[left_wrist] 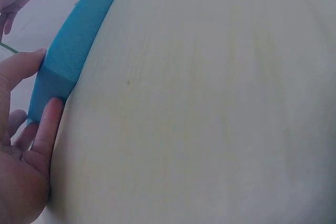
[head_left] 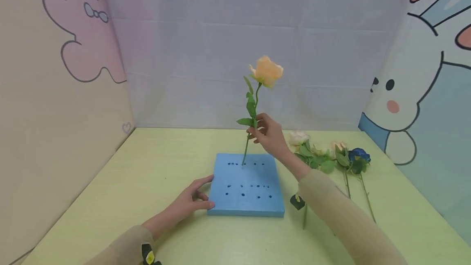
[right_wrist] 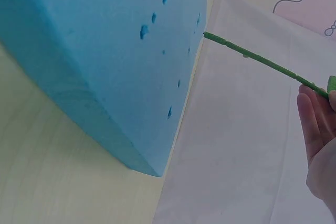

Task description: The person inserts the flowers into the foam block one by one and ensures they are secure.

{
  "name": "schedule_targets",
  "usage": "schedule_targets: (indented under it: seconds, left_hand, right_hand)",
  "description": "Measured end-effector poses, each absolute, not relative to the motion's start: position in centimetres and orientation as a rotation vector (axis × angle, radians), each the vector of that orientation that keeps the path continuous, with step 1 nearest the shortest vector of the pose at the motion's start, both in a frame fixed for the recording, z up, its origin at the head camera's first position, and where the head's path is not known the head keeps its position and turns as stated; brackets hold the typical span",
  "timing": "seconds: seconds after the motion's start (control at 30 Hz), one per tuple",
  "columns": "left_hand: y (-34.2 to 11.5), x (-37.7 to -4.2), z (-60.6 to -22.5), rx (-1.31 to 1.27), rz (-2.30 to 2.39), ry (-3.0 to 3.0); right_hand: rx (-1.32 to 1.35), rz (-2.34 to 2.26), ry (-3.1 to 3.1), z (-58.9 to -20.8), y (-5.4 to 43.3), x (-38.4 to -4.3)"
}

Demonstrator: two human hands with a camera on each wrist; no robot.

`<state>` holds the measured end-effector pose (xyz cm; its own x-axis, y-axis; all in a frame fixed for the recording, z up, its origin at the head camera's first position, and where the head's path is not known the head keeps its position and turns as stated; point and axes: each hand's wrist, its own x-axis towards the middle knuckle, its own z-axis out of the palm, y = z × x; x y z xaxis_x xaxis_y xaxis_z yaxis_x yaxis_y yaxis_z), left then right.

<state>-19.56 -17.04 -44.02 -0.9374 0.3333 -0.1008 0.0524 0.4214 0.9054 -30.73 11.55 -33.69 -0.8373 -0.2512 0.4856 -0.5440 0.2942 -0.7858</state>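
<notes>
A blue foam block (head_left: 252, 176) dotted with small holes lies flat on the table. My left hand (head_left: 185, 200) rests against its left edge, fingers extended; in the left wrist view a fingertip (left_wrist: 52, 114) touches the block's side (left_wrist: 71, 51) near a corner. Higher up, my right hand (head_left: 271, 136) pinches a peach rose (head_left: 268, 72) by its leafy stem, bloom uppermost and tilted slightly right. The right wrist view shows the stem's bare lower end (right_wrist: 252, 56) free, its tip above the block's holed face (right_wrist: 121, 66) and outside any hole.
Right of the block, several cut roses lie on the table (head_left: 165, 162), among them a white rose (head_left: 298, 137), a pale peach rose (head_left: 337, 145) and a blue rose (head_left: 358, 154). My right forearm (head_left: 331, 203) covers part of their stems. A white cloth wall (head_left: 202, 72) closes the back.
</notes>
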Motion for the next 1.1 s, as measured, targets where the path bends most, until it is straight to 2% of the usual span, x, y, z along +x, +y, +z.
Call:
schedule_targets:
  seconds: [0.57,1.1]
  left_hand:
    - [-17.1,-19.6,-44.1,0.336,1.493,2.427]
    - [-17.2,-19.8,-44.4,0.361,1.501,2.422]
  right_hand:
    - [0.808,1.438,-2.381,-33.0,8.8,-31.6]
    - [0.871,1.414,-2.409,-33.3,8.2,-32.1]
